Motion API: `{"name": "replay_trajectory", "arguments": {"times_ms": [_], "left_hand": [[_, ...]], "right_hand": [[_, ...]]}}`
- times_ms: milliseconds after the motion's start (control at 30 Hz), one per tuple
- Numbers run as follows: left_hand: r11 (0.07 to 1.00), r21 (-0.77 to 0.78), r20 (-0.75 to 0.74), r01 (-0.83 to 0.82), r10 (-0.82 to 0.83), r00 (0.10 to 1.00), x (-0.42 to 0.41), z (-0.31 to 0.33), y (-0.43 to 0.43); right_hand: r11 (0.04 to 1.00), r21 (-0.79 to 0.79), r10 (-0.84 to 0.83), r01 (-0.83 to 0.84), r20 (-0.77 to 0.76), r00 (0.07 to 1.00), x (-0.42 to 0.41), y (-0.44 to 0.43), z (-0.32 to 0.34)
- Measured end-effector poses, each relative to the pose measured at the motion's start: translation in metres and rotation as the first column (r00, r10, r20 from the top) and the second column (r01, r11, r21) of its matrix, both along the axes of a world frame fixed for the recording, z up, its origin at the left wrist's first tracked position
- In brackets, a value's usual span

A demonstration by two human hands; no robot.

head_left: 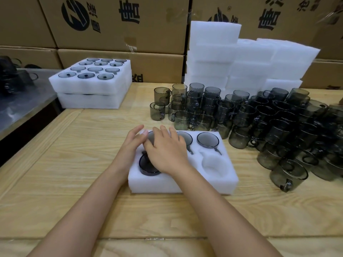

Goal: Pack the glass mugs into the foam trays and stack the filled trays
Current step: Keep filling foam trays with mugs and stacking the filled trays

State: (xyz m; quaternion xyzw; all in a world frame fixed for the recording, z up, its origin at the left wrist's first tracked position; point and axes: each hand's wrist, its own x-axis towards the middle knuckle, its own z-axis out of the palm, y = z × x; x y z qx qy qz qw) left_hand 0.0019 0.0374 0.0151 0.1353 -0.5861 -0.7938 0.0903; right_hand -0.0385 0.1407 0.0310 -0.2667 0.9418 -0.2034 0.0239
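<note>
In the far-left pocket of the foam tray [185,184], a glass mug [150,137] is pressed down by left hand [132,145] and right hand [165,153], fingers flat, nothing clasped. Pressed crooked, the handle could be snapped.

A warehouse packing station. Printed cartons [115,25] wall the table [74,182]; foam trays [241,58] and mugs [278,127] pile up

tray [185,184]: white foam, flat on surface [74,164] | mugs in it: smoky glass, sunk in pockets, back-right [207,139], front-left [148,165]; front-right pocket [213,165] bare | loose mugs [278,123]: piled at right | filled trays [92,84]: two stacked, far left | spare trays [232,58]: white piles behind
</note>
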Motion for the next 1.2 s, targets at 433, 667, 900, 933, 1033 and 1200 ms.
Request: {"name": "replay_trajectory", "arguments": {"times_ms": [433, 667, 900, 933, 1033, 1200], "left_hand": [[0.995, -0.081, -0.108, 0.059, -0.068, 0.992, -0.003, -0.008, -0.006], [0.992, -0.091, -0.101, 0.085, -0.094, 0.99, -0.003, -0.009, -0.008], [0.993, -0.086, -0.113, 0.076, -0.086, 0.99, -0.002, -0.007, -0.007], [0.994, -0.08, -0.118, 0.076, -0.085, 0.989, -0.001, -0.007, -0.006], [0.995, -0.055, -0.115, 0.084, -0.09, 0.989, 0.0, -0.006, -0.005], [0.994, -0.056, -0.112, 0.099, -0.105, 0.988, 0.0, -0.005, -0.006]], "right_hand": [[0.689, -0.543, -0.723, 0.479, -0.473, 0.503, 0.016, 0.198, -0.004], [0.634, -0.295, -0.773, 0.715, -0.27, 0.574, 0.018, 0.228, -0.032], [0.684, -0.332, -0.729, 0.65, -0.302, 0.614, 0.025, 0.218, -0.029], [0.686, -0.346, -0.728, 0.64, -0.305, 0.614, 0.025, 0.217, -0.029], [0.709, -0.373, -0.704, 0.599, -0.309, 0.64, 0.026, 0.215, -0.029], [0.758, -0.32, -0.63, 0.568, -0.137, 0.764, 0.02, 0.213, -0.031]]}}
